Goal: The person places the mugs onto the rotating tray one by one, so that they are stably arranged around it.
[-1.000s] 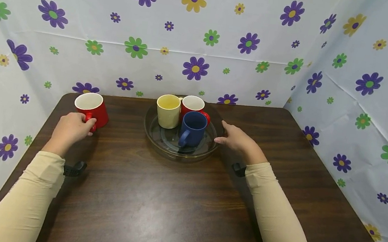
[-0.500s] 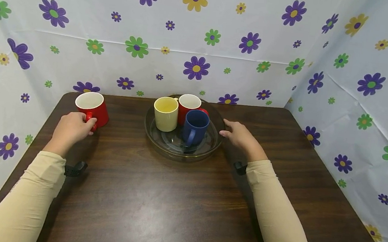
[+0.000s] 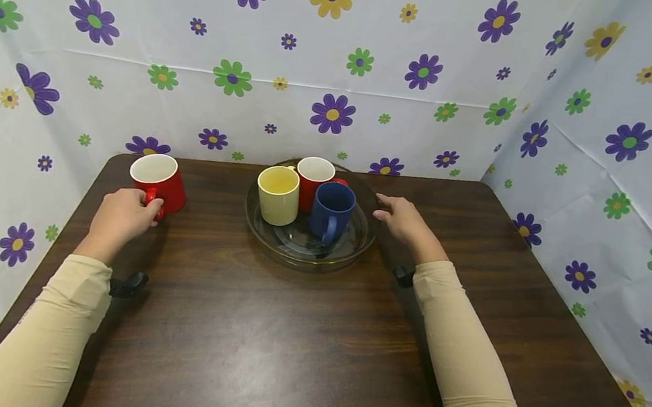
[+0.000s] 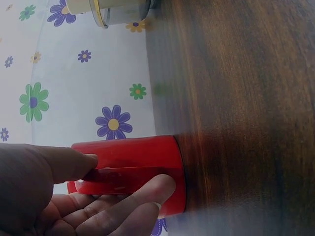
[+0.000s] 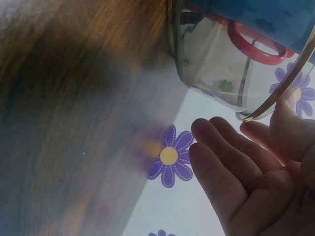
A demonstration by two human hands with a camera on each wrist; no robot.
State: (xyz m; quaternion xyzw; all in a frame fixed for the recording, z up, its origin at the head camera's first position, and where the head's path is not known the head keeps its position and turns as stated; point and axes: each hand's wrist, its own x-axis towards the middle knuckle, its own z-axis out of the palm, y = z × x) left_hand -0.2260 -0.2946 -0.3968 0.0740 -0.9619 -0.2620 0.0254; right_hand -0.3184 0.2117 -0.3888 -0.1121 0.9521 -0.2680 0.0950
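Note:
A red mug (image 3: 172, 188) with a white inside stands at the table's back left. My left hand (image 3: 123, 216) grips its handle, thumb and fingers round it in the left wrist view. A round, clear-walled turntable (image 3: 295, 257) with a gold rim stands at the back middle. On it are a yellow mug (image 3: 277, 201), a second red mug (image 3: 308, 191) behind, and a blue mug (image 3: 330, 211) with its handle towards me. My right hand (image 3: 405, 223) is at the turntable's right rim, its fingers (image 5: 216, 167) loosely extended and the thumb right at the edge.
The dark wooden table (image 3: 272, 346) has rounded corners. A white curtain (image 3: 409, 125) with purple, green and yellow flowers hangs behind it and along the right side. Dark wrist cameras show under both wrists.
The turntable has turned anticlockwise seen from above: the yellow mug came forward, the rear red mug went left, the blue mug right. My right hand moved slightly back; the left stayed on its mug.

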